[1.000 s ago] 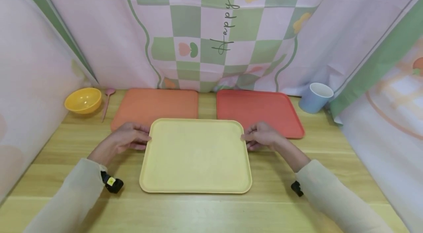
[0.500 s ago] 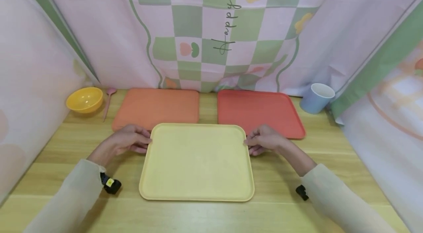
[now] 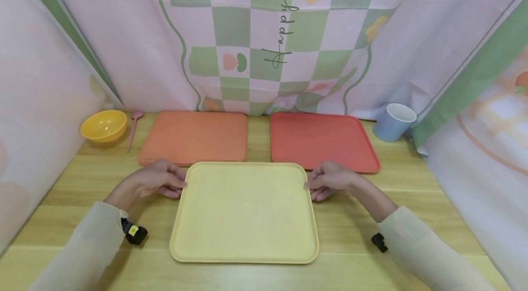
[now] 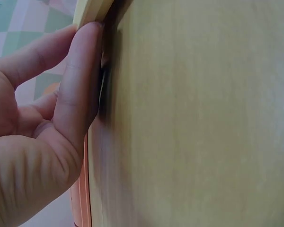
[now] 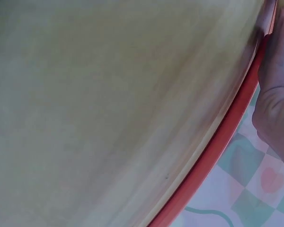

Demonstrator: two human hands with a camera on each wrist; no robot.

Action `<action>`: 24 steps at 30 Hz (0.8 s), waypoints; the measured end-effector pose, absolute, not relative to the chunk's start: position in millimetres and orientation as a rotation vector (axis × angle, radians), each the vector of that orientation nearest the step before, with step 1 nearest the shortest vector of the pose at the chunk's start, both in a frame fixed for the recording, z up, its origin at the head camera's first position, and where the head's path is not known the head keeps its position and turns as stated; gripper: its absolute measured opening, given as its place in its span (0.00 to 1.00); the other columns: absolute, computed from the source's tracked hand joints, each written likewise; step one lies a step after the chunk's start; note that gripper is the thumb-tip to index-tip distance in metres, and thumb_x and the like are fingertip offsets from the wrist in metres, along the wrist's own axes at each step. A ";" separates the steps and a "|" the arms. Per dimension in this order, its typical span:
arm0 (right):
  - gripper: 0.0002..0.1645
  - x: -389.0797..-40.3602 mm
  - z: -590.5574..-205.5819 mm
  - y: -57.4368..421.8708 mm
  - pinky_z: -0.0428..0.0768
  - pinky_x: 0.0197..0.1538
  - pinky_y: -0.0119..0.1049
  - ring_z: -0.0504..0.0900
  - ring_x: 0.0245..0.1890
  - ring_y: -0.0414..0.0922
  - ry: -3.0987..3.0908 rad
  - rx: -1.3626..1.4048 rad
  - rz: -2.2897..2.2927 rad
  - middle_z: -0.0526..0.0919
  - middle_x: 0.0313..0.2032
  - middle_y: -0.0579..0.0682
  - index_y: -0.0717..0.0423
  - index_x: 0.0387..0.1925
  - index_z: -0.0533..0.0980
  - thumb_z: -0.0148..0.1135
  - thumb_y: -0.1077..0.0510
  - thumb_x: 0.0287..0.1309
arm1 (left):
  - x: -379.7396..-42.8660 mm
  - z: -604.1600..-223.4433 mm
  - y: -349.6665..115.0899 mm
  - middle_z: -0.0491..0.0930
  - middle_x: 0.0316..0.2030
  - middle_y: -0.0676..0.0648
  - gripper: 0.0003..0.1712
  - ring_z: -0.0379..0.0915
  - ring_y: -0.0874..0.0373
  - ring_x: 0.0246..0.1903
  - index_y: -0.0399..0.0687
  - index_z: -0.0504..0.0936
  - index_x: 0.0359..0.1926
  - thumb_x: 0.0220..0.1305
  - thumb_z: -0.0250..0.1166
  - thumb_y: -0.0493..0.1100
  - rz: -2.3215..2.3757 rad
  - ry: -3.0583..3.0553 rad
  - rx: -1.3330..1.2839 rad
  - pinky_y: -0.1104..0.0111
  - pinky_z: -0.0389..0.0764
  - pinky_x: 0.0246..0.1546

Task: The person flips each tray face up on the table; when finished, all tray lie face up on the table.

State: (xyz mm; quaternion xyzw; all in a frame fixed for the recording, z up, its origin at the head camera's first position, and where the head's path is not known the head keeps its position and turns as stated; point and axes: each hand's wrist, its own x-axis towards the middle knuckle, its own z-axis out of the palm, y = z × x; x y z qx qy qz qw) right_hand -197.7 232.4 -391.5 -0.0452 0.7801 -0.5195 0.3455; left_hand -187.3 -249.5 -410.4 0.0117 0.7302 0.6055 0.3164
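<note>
We saw the left grip [image 3: 158,179] and right grip [image 3: 332,177] closed in pinches on opposite sides of the pale-yellow, rounded-rectangular, plastic-looking tray [image 3: 245,213]. It had moved nearer the person within the last second, uncovering more of the orange rectangular tray [image 3: 198,137] and red rectangular tray [image 3: 323,140] behind; we judged it was being brought frontward. We couldn't tell whether it touched the wood-grain bench [image 3: 350,256].
</note>
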 end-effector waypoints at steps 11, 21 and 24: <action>0.09 -194.8 -392.9 232.8 0.87 0.35 0.38 0.87 0.27 0.45 2.008 -0.127 -1.290 0.86 0.26 0.58 0.73 0.39 0.79 0.66 0.66 0.63 | -184.2 -407.9 -246.2 0.81 0.31 0.42 0.08 0.83 0.56 0.28 0.26 0.77 0.42 0.63 0.66 0.28 1.550 1.950 0.068 0.65 0.87 0.34; 0.08 -197.7 -390.1 232.1 0.87 0.35 0.37 0.86 0.27 0.44 2.020 -0.147 -1.255 0.86 0.26 0.58 0.72 0.37 0.80 0.67 0.67 0.62 | -183.9 -407.2 -247.5 0.82 0.32 0.42 0.09 0.83 0.56 0.29 0.26 0.78 0.43 0.64 0.66 0.29 1.542 1.950 0.084 0.65 0.87 0.35; 0.08 -198.6 -389.6 232.8 0.87 0.35 0.37 0.86 0.27 0.44 2.029 -0.146 -1.249 0.86 0.27 0.58 0.72 0.38 0.80 0.67 0.66 0.63 | -184.7 -408.8 -248.8 0.82 0.33 0.43 0.11 0.83 0.56 0.30 0.28 0.77 0.45 0.64 0.67 0.30 1.547 1.949 0.088 0.64 0.87 0.35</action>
